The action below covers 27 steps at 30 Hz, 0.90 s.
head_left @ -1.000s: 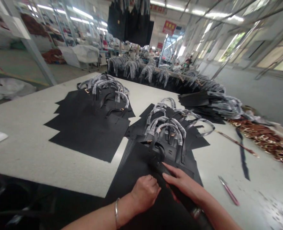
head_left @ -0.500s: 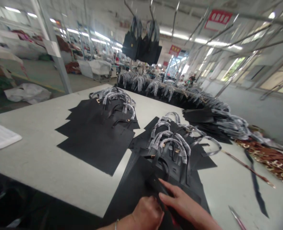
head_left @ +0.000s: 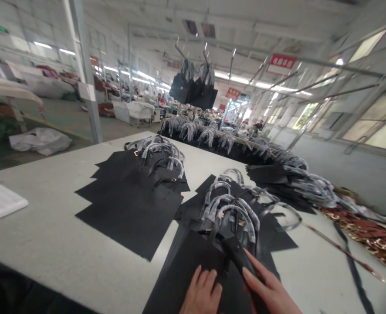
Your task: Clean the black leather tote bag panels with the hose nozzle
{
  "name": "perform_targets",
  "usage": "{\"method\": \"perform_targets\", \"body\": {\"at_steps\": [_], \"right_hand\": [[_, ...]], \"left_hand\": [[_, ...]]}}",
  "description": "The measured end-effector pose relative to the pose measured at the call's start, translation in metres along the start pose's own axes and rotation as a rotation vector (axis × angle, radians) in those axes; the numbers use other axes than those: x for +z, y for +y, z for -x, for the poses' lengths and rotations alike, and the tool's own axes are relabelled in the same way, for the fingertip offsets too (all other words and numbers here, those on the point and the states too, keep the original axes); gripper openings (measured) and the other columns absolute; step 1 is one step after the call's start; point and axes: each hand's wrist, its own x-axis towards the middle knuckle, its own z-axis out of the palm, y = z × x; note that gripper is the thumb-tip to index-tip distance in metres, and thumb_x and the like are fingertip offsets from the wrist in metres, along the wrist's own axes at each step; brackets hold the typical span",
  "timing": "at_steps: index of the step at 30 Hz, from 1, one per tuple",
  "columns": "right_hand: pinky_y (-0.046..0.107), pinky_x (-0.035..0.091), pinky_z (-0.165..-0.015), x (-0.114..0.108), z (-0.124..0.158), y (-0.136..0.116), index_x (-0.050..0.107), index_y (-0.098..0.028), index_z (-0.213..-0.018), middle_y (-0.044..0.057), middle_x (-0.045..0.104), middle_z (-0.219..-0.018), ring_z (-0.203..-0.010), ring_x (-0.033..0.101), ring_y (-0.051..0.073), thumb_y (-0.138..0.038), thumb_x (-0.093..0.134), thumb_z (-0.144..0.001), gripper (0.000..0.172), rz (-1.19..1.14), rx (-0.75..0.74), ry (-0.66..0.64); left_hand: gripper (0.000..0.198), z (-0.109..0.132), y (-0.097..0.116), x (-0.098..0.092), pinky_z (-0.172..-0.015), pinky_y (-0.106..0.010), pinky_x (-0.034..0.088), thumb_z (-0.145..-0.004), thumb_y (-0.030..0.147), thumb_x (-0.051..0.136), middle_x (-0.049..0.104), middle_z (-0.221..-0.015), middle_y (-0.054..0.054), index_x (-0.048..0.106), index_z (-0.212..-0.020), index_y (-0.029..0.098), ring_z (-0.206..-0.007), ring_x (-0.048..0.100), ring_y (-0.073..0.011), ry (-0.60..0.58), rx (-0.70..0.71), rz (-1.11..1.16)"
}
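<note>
Currently, a black bag panel (head_left: pixel 191 255) is being worked near its handle end, at the near edge of the table (head_left: pixel 59 209); the panel lies uppermost on the near end of a layered row of bags. A dark, elongated tool (head_left: pixel 237 255) is gripped by the right hand (head_left: pixel 269 285), fingers and thumb closed about its body, its tip angled toward the straps; whether contact is made cannot be told. Nothing is seen clasped by the left hand (head_left: pixel 202 292), which is laid on the panel, fingers slightly spread. The step is judged to be tool work at the strap area, with the panel steadied. For the next move, a flat panel and a clear line for the tip seem to be called for. Close by, film-wrapped handles (head_left: pixel 252 233) are bunched just beyond the tip, and a gold-coloured buckle (head_left: pixel 208 230) is seen beside it; both could be snagged. To the left, a second fanned stack of bags (head_left: pixel 130 213) is laid, well clear. At right, a dark strip (head_left: pixel 353 266) and brown straps with rings (head_left: pixel 369 237) are spread, out of the way.
</note>
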Motion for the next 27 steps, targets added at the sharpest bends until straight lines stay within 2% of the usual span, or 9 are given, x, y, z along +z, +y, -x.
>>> {"method": "perform_targets", "body": {"at_steps": [2, 5, 7, 10, 17, 24, 27], "right_hand": [[0.022, 0.042, -0.033, -0.01, 0.016, 0.008, 0.032, -0.022, -0.147, -0.005, 0.06, -0.055, -0.034, 0.055, 0.013, -0.06, 0.059, -0.077, 0.084, -0.042, 0.139, 0.015], [0.02, 0.043, -0.034, -0.014, 0.038, 0.017, 0.031, -0.027, -0.146, -0.006, 0.059, -0.06, -0.035, 0.056, 0.011, -0.051, 0.056, -0.084, 0.071, -0.108, 0.257, 0.032], [0.019, 0.044, -0.034, -0.014, 0.047, 0.019, 0.033, -0.029, -0.144, -0.005, 0.06, -0.062, -0.036, 0.056, 0.011, -0.047, 0.054, -0.087, 0.063, -0.143, 0.295, 0.015], [0.019, 0.045, -0.034, -0.012, 0.05, 0.023, 0.035, -0.029, -0.142, -0.005, 0.06, -0.063, -0.037, 0.056, 0.01, -0.044, 0.052, -0.089, 0.058, -0.192, 0.325, -0.016], [0.018, 0.045, -0.032, -0.006, 0.037, 0.025, 0.033, -0.027, -0.144, -0.004, 0.06, -0.063, -0.036, 0.057, 0.01, -0.041, 0.051, -0.091, 0.057, -0.199, 0.311, -0.081], [0.017, 0.044, -0.031, -0.007, 0.05, 0.027, 0.034, -0.026, -0.144, -0.005, 0.06, -0.063, -0.036, 0.057, 0.009, -0.04, 0.052, -0.09, 0.058, -0.151, 0.344, -0.147], [0.018, 0.044, -0.031, -0.003, 0.042, 0.03, 0.034, -0.025, -0.143, -0.005, 0.059, -0.063, -0.035, 0.056, 0.01, -0.042, 0.052, -0.088, 0.061, -0.163, 0.275, -0.108]], "left_hand": [[0.054, 0.001, 0.009, -0.023, -0.103, -0.052, 0.036, -0.082, 0.051, 0.058, 0.052, -0.135, -0.016, 0.056, -0.125, 0.018, -0.12, 0.048, -0.0343, -0.039, -0.063, 0.009], [0.05, -0.002, 0.022, -0.051, -0.107, -0.052, 0.028, -0.087, 0.046, 0.053, 0.047, -0.139, -0.013, 0.052, -0.129, 0.02, -0.124, 0.041, -0.0331, -0.111, -0.146, 0.047], [0.048, -0.003, 0.027, -0.058, -0.105, -0.052, 0.029, -0.088, 0.045, 0.052, 0.046, -0.139, -0.013, 0.052, -0.13, 0.021, -0.124, 0.039, -0.0331, -0.153, -0.15, 0.052], [0.048, 0.001, 0.032, -0.056, -0.101, -0.052, 0.031, -0.089, 0.047, 0.049, 0.046, -0.138, -0.013, 0.051, -0.131, 0.022, -0.121, 0.04, -0.0342, -0.193, -0.109, 0.041], [0.045, 0.003, 0.032, -0.055, -0.098, -0.054, 0.033, -0.091, 0.046, 0.046, 0.047, -0.138, -0.012, 0.051, -0.131, 0.024, -0.118, 0.041, -0.0336, -0.205, -0.09, 0.021], [0.042, -0.002, 0.031, -0.055, -0.096, -0.052, 0.035, -0.092, 0.042, 0.045, 0.048, -0.135, -0.01, 0.052, -0.129, 0.023, -0.115, 0.042, -0.0322, -0.198, -0.084, -0.015], [0.042, -0.001, 0.031, -0.054, -0.095, -0.051, 0.036, -0.091, 0.041, 0.046, 0.049, -0.133, -0.01, 0.052, -0.129, 0.023, -0.114, 0.042, -0.0316, -0.195, -0.073, -0.027]]}}
